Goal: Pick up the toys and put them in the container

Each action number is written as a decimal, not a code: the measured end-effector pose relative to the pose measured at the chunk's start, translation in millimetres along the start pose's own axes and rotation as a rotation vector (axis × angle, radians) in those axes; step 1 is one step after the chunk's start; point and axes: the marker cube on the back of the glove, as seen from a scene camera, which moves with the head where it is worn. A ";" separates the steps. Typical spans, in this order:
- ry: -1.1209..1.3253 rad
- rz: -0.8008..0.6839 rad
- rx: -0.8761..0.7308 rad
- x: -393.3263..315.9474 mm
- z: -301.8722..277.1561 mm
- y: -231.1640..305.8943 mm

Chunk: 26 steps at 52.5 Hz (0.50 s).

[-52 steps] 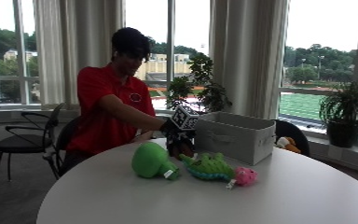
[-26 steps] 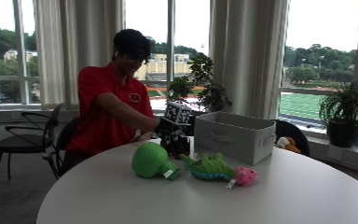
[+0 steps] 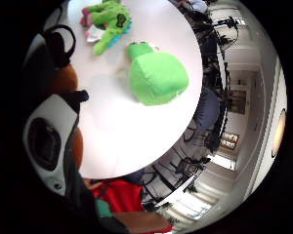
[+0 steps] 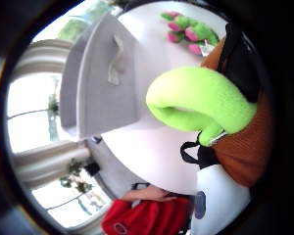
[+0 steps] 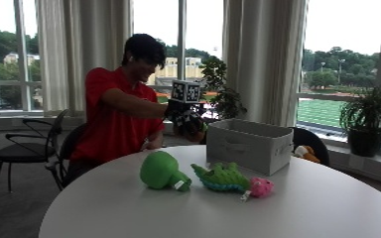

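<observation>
The outside view looks across the round table (image 5: 210, 213) toward the seated person and windows. Both palm views ride close on the raised hand, facing down over that tabletop.

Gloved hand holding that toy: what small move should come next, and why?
Probably shift sideways until over the open top of the grey container. The gloved right hand grips a brown-and-green toy, raised off the table beside the container, not yet above it.
</observation>
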 end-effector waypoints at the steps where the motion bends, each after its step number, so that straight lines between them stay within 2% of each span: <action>1: -0.005 0.001 0.005 -5.4 -7.9 0.4; 17: -0.029 -0.063 0.114 -70.0 -128.8 -30.5; 22: -0.027 -0.117 0.185 -123.3 -171.8 -48.6; 26: -0.030 -0.135 0.199 -156.5 -183.8 -49.2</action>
